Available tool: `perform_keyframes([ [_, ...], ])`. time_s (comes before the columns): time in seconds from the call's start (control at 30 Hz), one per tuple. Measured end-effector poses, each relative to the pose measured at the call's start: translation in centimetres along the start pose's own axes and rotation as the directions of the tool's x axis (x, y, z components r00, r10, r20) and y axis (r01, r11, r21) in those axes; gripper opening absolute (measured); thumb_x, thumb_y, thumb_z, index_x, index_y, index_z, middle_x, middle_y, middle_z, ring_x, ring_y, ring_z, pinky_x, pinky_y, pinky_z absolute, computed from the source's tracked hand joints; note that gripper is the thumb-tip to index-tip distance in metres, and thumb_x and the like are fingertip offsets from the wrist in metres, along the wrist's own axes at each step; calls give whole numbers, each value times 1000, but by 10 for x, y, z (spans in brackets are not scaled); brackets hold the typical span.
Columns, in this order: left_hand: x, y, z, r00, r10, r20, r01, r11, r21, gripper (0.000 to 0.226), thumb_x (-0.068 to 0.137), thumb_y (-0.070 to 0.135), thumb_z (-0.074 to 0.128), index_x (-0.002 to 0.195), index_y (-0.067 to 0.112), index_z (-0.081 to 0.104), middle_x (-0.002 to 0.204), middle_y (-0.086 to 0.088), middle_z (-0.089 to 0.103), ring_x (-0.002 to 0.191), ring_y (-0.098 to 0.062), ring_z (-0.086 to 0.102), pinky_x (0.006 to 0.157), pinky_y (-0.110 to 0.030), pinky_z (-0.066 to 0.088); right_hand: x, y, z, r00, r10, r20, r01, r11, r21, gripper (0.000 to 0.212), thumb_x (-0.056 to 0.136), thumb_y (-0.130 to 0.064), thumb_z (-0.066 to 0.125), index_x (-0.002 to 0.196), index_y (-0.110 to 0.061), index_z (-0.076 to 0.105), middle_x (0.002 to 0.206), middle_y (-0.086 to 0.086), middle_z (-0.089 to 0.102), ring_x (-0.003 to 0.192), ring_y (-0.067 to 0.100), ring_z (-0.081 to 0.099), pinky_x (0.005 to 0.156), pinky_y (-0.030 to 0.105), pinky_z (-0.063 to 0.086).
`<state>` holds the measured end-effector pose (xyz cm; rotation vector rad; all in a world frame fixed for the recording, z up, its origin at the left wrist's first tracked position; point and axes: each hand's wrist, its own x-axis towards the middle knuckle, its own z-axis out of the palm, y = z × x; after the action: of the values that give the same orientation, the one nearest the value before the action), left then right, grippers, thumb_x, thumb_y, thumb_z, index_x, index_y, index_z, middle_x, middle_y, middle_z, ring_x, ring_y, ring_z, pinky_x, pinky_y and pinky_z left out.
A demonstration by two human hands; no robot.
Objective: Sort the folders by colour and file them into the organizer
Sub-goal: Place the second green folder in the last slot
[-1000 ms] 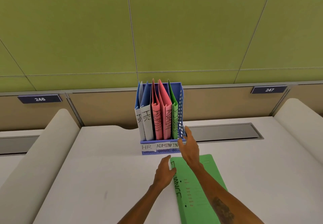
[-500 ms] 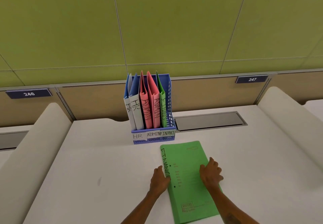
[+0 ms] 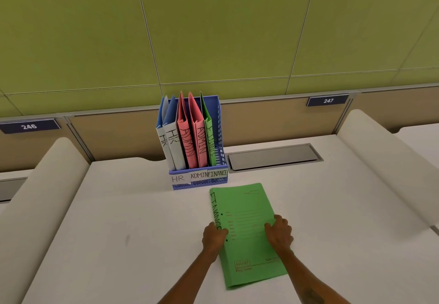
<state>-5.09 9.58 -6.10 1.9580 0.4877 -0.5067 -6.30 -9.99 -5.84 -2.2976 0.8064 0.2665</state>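
The green folder (image 3: 247,232) at 6 o'clock looks like thin matt card, smooth, with faint red print and black marker lettering along its spine edge. The organizer (image 3: 219,123) at 12 o'clock is blue plastic with a slight sheen, its right wall an open mesh grid; paper labels (image 3: 199,176) are stuck on its front lip. The standing folders in it look like the same matt card: blue (image 3: 170,118), pink (image 3: 193,123) and green (image 3: 209,125). The desk (image 3: 133,220) is smooth, matt off-white laminate. At 2 o'clock a brushed grey metal flap (image 3: 273,156) sits flush. The wall panels (image 3: 213,30) look like matt green fabric.
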Motion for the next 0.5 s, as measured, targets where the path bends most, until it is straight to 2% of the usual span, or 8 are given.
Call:
perform_keyframes([
  [0.07,2,1,-1,999,-42,11,42,996,-83,28,86,13,63,112,5,59,113,-10,68,97,-25,66,84,-37,57,-1,1,-3,1000,12,9,-12,999,32,52,96,-25,51,144,-12,39,142,12,44,131,32,41,109,47,36],
  [0.17,3,1,-1,998,10,61,1,985,-171,32,84,7,65,115,7,63,112,-8,71,97,-25,69,91,-42,57,-2,1,-7,999,27,17,-28,997,71,51,96,-26,52,144,-12,41,142,13,45,131,33,43,109,48,37],
  [0.27,-5,2,-1,991,102,83,-77,962,-263,57,81,4,70,130,24,48,110,-1,68,94,-22,70,84,-38,59,-3,3,-10,999,38,19,-40,993,111,51,96,-27,53,144,-13,42,143,13,45,131,33,44,108,49,39],
  [0.33,-10,2,1,979,156,134,-102,934,-342,76,80,0,71,137,34,35,115,-5,68,93,-24,72,78,-41,61,-4,3,-12,999,44,20,-46,990,131,51,96,-27,53,144,-13,42,143,12,46,130,34,44,108,49,39],
  [0.4,-14,4,5,970,186,158,-114,919,-378,88,79,-5,71,143,37,26,122,-7,65,94,-26,72,76,-45,62,-5,3,-12,999,49,23,-52,990,134,51,96,-27,53,144,-14,42,143,12,46,130,34,44,108,49,40],
  [0.5,-17,8,8,959,243,147,-168,903,-395,94,80,-9,67,148,38,22,128,-4,61,94,-25,73,74,-48,62,-6,2,-14,998,51,34,-55,990,133,52,96,-28,53,145,-13,41,142,13,47,128,34,46,106,50,42],
])
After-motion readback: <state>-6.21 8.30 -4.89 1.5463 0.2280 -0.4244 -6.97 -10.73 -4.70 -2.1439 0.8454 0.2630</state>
